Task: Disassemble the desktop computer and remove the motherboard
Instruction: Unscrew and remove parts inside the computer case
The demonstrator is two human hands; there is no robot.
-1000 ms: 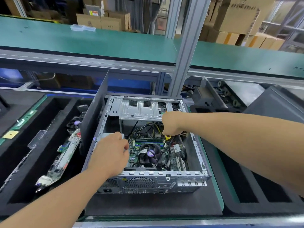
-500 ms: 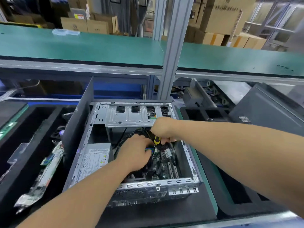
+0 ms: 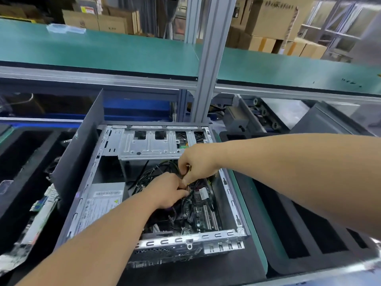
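Both hands meet over the case's middle: right hand pinches a cable plug, left hand curls on the cables just below. Step, I'd say: unplugging leads from the board. Next needs a straight pull, board steadied. Board lies flat in the case, at 3 o'clock inside it, long axis 12–6. PSU at 9.

The open grey metal computer case admitted hands only from above, since its upright dark side panel walled the left and the silver drive cage roofed the far end. Black tangled cables crowded the middle above the green motherboard. The silver power supply box filled the near left corner.
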